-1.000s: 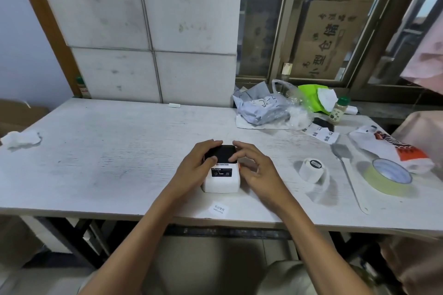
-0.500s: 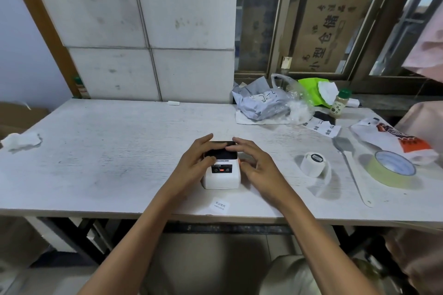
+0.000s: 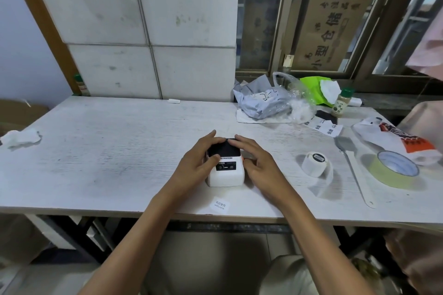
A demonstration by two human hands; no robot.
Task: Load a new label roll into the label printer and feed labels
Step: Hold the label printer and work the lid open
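Head view: your left hand [image 3: 194, 166] and right hand [image 3: 257, 165] close around the small white label printer [image 3: 225, 170], which sits on the white table [image 3: 100, 151] near its front edge, directly before you. The left hand wraps the printer's left side, thumb resting on the dark lid on top; the right hand cups its right side, fingers [image 3: 239, 142] laid across the lid's far edge. Both hands grip the printer. A small orange tab peeks out beside the right thumb. One loose label [image 3: 220, 205] printed "welcome" lies just in front of the printer. The label roll [image 3: 314, 163] stands untouched to the right, well apart from your hands, with a white spatula [image 3: 354, 170] and a ring of yellowish tape [image 3: 393, 170] beyond it. A crumpled tissue [image 3: 21, 137] lies at the table's far left.
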